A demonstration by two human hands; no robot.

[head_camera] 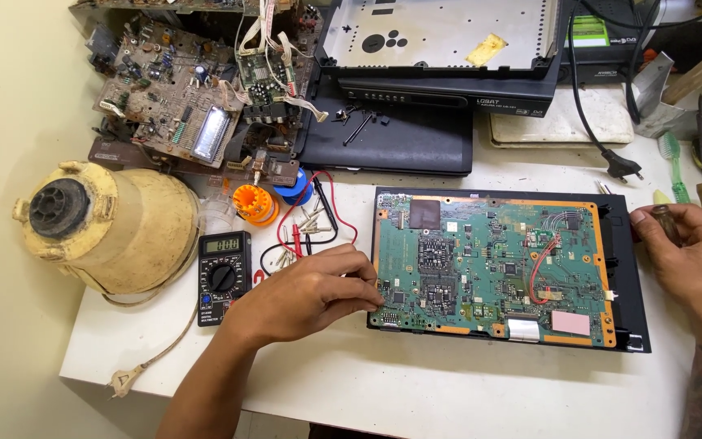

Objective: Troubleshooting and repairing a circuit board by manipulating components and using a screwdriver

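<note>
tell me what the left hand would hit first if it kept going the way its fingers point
The left hand points right and already touches the left edge of the green circuit board, so it would probably meet that first.

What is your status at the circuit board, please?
Left hand on green circuit board left edge. Right hand at right edge, pinching small dark object. Multimeter beside left hand.

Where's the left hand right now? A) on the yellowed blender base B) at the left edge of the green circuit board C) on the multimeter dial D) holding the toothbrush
B: the left hand has its fingertips against the left edge of the green circuit board, while the multimeter lies untouched beside the wrist.
</note>
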